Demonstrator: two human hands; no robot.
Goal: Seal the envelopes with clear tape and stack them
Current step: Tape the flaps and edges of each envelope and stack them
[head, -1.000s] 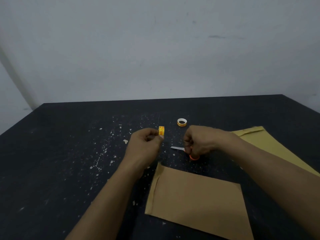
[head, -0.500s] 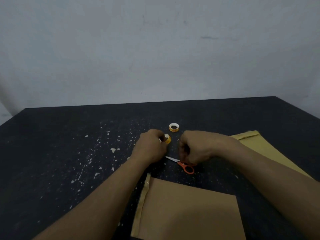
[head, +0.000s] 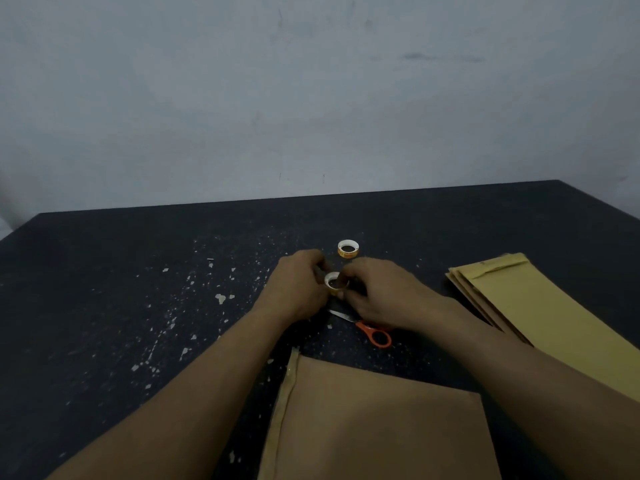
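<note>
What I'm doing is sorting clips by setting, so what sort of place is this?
Probably a plain workroom or makeshift packing desk: a dark, flecked table against a bare wall, with stacked brown envelopes, a tape roll and orange scissors.

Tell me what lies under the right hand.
Orange-handled scissors lie on the table below the right hand; one handle loop and the blade tip show, the middle is covered.

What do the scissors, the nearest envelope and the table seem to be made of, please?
Scissors: blades look like bare metal, pale and shiny; handles likely plastic, smooth orange. Envelope: brown kraft paper, matte, with a folded seam at its left edge. Table: dark, matte; pale chipped flecks suggest a painted coating, base unclear.
</note>
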